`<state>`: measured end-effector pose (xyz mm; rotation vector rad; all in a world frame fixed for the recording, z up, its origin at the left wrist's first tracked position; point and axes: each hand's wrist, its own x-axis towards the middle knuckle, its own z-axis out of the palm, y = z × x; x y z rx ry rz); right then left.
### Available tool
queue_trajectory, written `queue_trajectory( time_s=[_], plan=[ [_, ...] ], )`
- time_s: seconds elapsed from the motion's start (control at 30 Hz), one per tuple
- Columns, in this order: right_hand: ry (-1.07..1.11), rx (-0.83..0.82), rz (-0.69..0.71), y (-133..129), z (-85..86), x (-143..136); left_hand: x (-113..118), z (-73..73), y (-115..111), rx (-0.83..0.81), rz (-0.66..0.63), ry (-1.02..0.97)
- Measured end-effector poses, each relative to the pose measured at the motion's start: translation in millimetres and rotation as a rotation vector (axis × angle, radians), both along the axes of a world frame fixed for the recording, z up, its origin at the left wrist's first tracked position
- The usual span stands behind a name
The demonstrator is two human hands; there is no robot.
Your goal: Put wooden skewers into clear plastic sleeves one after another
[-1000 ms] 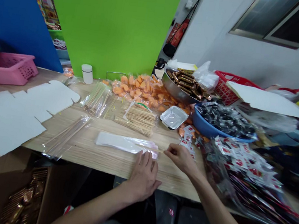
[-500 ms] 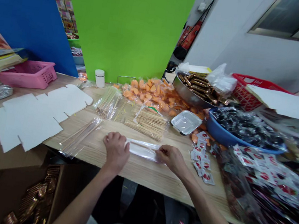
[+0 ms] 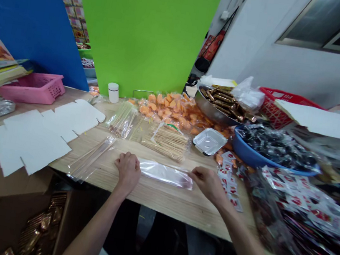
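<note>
Your right hand (image 3: pixel 208 184) is pinching a thin stick (image 3: pixel 180 169), sideways along the plastic sleeves (image 3: pixel 166 175) mid-frame. Your left hand (image 3: pixel 127 173) touches their left end, can't tell if it's gripping

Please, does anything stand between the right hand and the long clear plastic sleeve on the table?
Nothing visible stands between the right hand and the sleeve. The shallow tray lies farther back, out of the way.
</note>
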<state>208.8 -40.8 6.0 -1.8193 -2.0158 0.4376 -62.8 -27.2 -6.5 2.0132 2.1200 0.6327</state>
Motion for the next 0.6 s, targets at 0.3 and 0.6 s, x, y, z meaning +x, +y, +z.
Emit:
queue_trajectory(
  time_s=[0.3, 0.6],
  plan=[
    [0.097, -0.019, 0.081, -26, 34.6, 7, 27, 57.2, -12, 0.224, -0.331, 0.033],
    [0.116, 0.111, 0.133, -33, 57.7, -23, 52, 55.6, -31, -0.218, -0.739, 0.000]
  ],
)
